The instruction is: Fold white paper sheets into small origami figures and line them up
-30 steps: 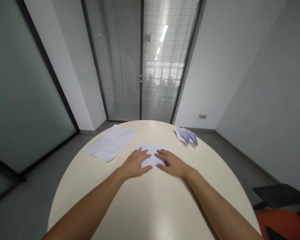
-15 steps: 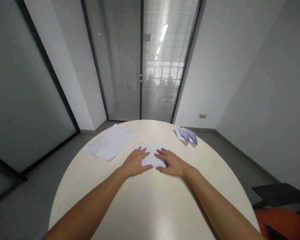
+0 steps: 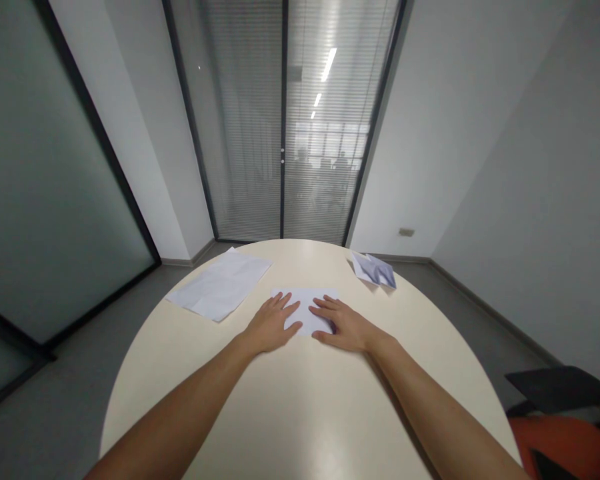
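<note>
A small white sheet of paper [image 3: 306,312], which looks folded, lies flat on the round cream table [image 3: 300,407]. My left hand [image 3: 273,323] rests over its left part with the fingers spread. On the right part lies my right hand [image 3: 344,325], fingers also stretched out and apart. Both hands cover the paper's side edges, while its middle and far edge show between them. Neither hand grips anything.
A larger creased white sheet [image 3: 223,283] lies at the table's far left. At the far right stands a folded paper [image 3: 374,271] with raised creases. A red and black chair [image 3: 565,427] is beside the table at lower right.
My left thumb has lifted slightly up and away from the paper's near edge. My right hand stays in place on the paper.
</note>
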`<state>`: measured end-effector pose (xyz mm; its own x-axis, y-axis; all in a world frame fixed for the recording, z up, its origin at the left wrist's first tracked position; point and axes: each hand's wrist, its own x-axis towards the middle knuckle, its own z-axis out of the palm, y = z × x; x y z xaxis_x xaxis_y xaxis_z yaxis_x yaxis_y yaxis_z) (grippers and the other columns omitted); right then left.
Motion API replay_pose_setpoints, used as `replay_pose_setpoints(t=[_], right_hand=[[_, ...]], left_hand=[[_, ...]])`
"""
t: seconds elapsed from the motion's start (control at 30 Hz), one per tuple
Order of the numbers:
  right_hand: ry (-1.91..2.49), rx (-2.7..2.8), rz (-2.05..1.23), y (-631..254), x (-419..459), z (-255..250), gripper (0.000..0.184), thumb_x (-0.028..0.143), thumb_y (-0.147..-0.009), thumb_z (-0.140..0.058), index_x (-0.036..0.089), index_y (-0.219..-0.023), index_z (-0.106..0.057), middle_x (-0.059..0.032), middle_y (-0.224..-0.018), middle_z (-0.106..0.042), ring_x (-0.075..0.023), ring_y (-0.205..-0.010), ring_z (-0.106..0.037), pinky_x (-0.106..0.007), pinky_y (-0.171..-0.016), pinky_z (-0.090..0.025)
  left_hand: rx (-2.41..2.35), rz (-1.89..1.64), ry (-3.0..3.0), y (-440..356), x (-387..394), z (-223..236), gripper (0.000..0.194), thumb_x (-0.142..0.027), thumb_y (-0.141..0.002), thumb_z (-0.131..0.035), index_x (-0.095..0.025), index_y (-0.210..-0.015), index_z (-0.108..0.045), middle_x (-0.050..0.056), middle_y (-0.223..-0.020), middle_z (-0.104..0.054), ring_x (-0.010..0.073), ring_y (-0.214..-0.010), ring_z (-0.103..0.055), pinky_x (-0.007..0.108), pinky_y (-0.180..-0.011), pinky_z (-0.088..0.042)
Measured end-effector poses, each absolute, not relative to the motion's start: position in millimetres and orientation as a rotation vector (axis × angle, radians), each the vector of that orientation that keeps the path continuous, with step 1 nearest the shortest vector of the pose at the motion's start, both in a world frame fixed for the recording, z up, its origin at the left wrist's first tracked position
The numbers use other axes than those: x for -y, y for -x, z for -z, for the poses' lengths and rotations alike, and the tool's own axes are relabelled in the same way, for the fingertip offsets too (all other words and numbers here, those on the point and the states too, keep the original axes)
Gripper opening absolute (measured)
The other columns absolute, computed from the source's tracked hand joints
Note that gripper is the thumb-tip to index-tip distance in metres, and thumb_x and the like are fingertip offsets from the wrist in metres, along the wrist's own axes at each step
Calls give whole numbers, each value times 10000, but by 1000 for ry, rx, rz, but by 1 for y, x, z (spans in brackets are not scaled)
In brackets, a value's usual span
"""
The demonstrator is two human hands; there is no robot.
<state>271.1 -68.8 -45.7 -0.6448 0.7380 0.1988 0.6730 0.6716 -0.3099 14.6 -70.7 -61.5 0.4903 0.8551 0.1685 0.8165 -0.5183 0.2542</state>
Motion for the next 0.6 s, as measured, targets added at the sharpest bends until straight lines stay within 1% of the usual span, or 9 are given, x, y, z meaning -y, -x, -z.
replay_pose_setpoints(t=[0.07,0.13,0.17,0.2,0.27,0.37,0.47,0.53,0.6], right_hand=[[1055,2557,-276,-268,70,42,574,583,-896,-602,181,-1304,-652,-180,-1412,-575,-363,-1339,-495,-547,-1122,-363],[992,2525,-280,-262,72,39,384,482,-956,-553,181,-1136,-710,-157,-1246,-674,-300,-1196,-605,-475,-1054,-441],[974,2513,-291,-259,74,38,338,440,-977,-525,182,-1103,-703,-145,-1184,-695,-276,-1137,-632,-452,-1022,-464],[966,2510,-300,-255,76,39,327,419,-986,-510,180,-1131,-680,-142,-1180,-692,-267,-1128,-633,-445,-1015,-468],[973,2522,-321,-249,78,42,411,438,-983,-507,174,-1285,-593,-158,-1316,-629,-283,-1236,-575,-472,-1065,-429],[1141,2574,-373,-248,79,51,658,558,-972,-472,188,-1510,-391,-164,-1555,-414,-333,-1446,-360,-548,-1169,-289],[1344,2586,-421,-256,73,57,800,678,-952,-401,189,-1575,-293,-144,-1625,-277,-345,-1509,-211,-563,-1210,-190],[1457,2543,-410,-262,69,58,820,700,-952,-362,179,-1580,-284,-142,-1635,-237,-348,-1516,-180,-576,-1213,-164],[1560,2482,-353,-265,66,56,795,674,-968,-345,158,-1572,-306,-156,-1630,-243,-360,-1513,-182,-597,-1204,-163]], left_hand=[[-1461,-440,-2596,-15,71,61,634,-538,-954,-476,-197,-1488,-460,135,-1598,-347,334,-1484,-297,504,-1206,-250],[-1396,-466,-2633,-14,73,59,616,-518,-927,-531,-201,-1454,-500,131,-1572,-399,327,-1455,-352,499,-1201,-267],[-1340,-476,-2659,-13,74,58,592,-500,-914,-557,-211,-1430,-525,123,-1549,-436,319,-1433,-384,490,-1197,-279],[-1279,-489,-2682,-13,75,56,567,-478,-903,-576,-216,-1406,-545,115,-1521,-474,306,-1409,-415,475,-1193,-294],[-1173,-525,-2704,-13,78,52,536,-440,-894,-588,-207,-1375,-559,111,-1464,-530,277,-1368,-456,434,-1184,-324],[-1157,-538,-2676,-14,80,50,555,-466,-906,-561,-169,-1375,-536,129,-1464,-520,272,-1392,-430,420,-1200,-307],[-1251,-466,-2626,-15,80,53,602,-523,-921,-523,-175,-1412,-501,123,-1551,-428,296,-1465,-334,452,-1225,-250],[-1306,-431,-2600,-16,78,55,623,-551,-929,-499,-189,-1435,-481,111,-1584,-383,302,-1491,-285,461,-1228,-233],[-1382,-426,-2574,-17,76,57,628,-563,-941,-469,-189,-1445,-476,113,-1592,-369,307,-1498,-269,470,-1225,-225]])
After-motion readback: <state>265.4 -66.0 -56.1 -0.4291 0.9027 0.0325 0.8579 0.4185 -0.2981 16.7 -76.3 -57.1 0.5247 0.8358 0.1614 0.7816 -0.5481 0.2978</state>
